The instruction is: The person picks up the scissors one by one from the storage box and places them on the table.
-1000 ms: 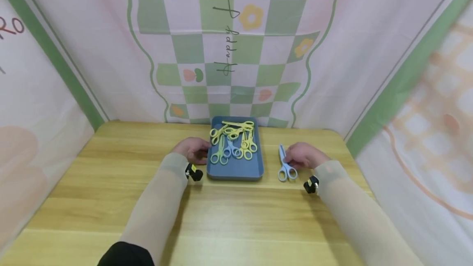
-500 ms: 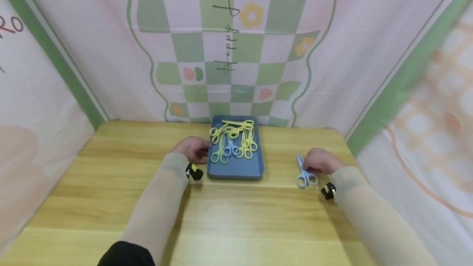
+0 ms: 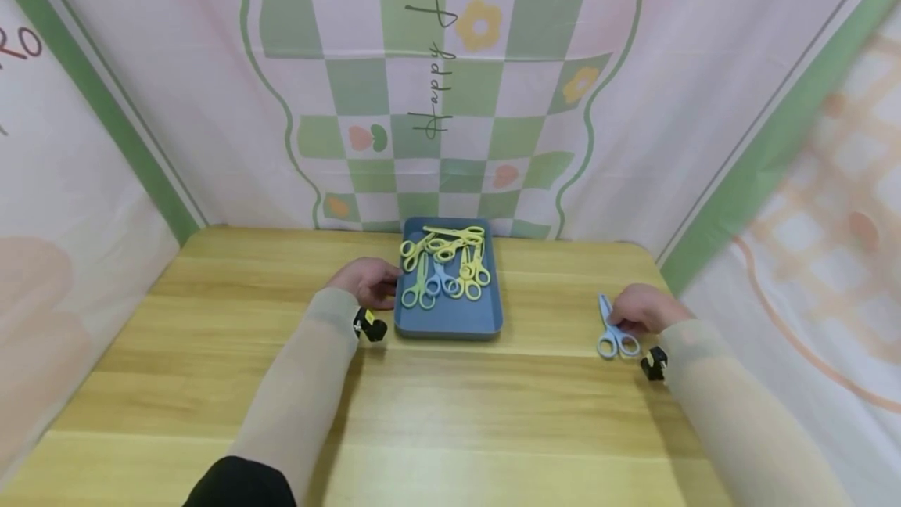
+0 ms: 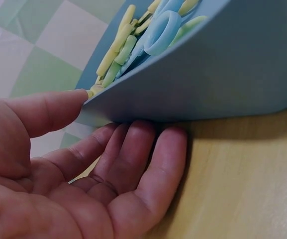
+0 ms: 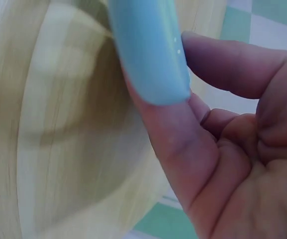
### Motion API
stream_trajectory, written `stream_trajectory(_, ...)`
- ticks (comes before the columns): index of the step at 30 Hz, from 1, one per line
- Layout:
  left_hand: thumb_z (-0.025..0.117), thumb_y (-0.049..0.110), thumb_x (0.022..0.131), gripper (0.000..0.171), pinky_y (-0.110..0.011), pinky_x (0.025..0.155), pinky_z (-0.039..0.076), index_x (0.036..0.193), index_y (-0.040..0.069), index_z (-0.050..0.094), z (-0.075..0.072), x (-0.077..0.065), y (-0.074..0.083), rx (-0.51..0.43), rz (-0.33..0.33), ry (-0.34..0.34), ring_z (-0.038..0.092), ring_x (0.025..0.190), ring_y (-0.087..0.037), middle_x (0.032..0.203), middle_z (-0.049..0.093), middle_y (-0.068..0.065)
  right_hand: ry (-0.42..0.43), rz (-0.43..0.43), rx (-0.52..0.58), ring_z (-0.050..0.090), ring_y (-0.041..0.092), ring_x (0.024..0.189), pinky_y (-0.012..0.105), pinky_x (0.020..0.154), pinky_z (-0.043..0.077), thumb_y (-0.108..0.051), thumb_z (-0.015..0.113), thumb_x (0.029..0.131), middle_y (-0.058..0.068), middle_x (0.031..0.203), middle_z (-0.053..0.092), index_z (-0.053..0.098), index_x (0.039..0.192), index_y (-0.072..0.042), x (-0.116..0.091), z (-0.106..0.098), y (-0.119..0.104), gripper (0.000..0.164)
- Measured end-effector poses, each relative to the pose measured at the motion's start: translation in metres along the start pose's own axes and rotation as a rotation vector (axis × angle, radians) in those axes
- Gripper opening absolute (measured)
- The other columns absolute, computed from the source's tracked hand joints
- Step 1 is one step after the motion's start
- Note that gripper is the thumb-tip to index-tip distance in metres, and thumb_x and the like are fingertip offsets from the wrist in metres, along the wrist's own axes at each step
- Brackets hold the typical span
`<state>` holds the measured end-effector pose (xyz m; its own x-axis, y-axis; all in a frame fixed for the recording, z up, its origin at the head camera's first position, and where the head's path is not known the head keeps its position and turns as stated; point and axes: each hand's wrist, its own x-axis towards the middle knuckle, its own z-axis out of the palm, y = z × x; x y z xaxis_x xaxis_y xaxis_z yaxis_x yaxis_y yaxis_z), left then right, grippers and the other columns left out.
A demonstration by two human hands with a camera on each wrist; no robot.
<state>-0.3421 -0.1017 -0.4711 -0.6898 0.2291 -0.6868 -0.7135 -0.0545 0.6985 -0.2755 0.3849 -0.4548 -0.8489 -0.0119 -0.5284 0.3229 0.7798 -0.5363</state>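
A blue-grey tray (image 3: 450, 325) stands near the table's back edge. In it lie several yellow scissors (image 3: 476, 234), one green pair (image 3: 420, 285) and one blue pair (image 3: 440, 278). My left hand (image 3: 366, 282) grips the tray's left side. In the left wrist view its thumb (image 4: 53, 110) meets the rim and its curled fingers (image 4: 153, 174) press low on the outer wall (image 4: 198, 89). Right of the tray, my right hand (image 3: 646, 308) pinches another blue pair of scissors (image 3: 615, 331), handles toward me. The right wrist view shows a light-blue part of them (image 5: 150, 55) close up.
The wooden table (image 3: 450, 429) has a patterned cloth (image 3: 415, 84) hanging behind it. More cloth hangs along the left and right sides. Black wrist cameras sit on the left wrist (image 3: 369, 325) and right wrist (image 3: 655, 364).
My right hand has moved right, away from the tray, carrying the blue scissors with it. The left hand and the tray have stayed in place.
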Motion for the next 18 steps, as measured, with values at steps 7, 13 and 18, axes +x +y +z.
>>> stream_trajectory(7,0.057,0.008,0.100,0.029,-0.040,0.088,0.055,0.126,-0.005,0.059,0.0010,-0.0021,0.0015,-0.022,-0.001,0.007,0.063,0.104,-0.027,0.122,0.063,-0.019,0.009,0.018,-0.009,0.059,0.017,0.059,0.027,0.055,0.054,0.002,0.064,0.083,0.011,0.071,0.062,0.061,0.082,0.011,-0.0016,-0.0061,0.0023,0.010)
stream_trajectory(13,0.057,0.007,0.099,0.029,-0.040,0.087,0.055,0.126,-0.005,0.059,-0.0003,-0.0022,0.0015,-0.017,-0.001,0.009,0.063,0.104,-0.027,0.123,0.063,-0.019,0.018,0.040,-0.033,0.059,0.018,0.060,0.027,0.056,0.054,0.002,0.063,0.081,0.011,0.071,0.062,0.061,0.084,0.013,-0.0033,-0.0083,-0.0006,0.012)
stream_trajectory(18,0.058,0.008,0.099,0.028,-0.040,0.087,0.056,0.124,-0.004,0.060,-0.0017,-0.0008,0.0002,-0.008,0.002,0.006,0.063,0.104,-0.027,0.121,0.063,-0.019,0.025,0.081,-0.021,0.060,0.017,0.058,0.027,0.055,0.054,0.003,0.063,0.081,0.011,0.069,0.062,0.061,0.082,0.011,-0.0045,-0.0073,0.0005,0.009)
